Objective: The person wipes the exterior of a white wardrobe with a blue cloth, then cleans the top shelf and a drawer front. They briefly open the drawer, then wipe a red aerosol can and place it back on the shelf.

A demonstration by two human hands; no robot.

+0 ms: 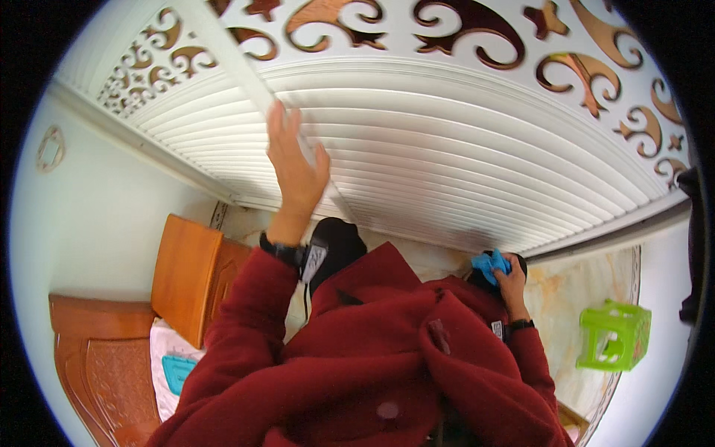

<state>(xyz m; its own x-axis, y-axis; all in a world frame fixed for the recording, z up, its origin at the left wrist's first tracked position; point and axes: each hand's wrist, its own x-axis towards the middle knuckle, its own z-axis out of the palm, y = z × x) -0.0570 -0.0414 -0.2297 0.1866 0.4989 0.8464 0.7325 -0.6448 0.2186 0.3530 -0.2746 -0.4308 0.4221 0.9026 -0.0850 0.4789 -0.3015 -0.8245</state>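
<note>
My left hand (296, 159) is raised against the white upright frame edge (251, 84) of a sliding wardrobe door, fingers spread and slightly blurred. It holds nothing; whether the palm presses on the edge I cannot tell. Low on the right, my right hand (511, 282) grips a crumpled blue cloth (491, 265) near the foot of the door. Before me rises the white louvred door panel (447, 145), its horizontal slats below a band of scroll cut-outs (469, 28) with a brown reflective backing. A second louvred panel (195, 128) lies left of the frame edge.
A green plastic stool (614, 338) stands on the marble-patterned floor (564, 290) at right. At left are a wooden bedside cabinet (187, 274), a carved wooden headboard (111, 363) and a teal item (179, 373) on pale bedding. A wall switch (51, 150) sits far left.
</note>
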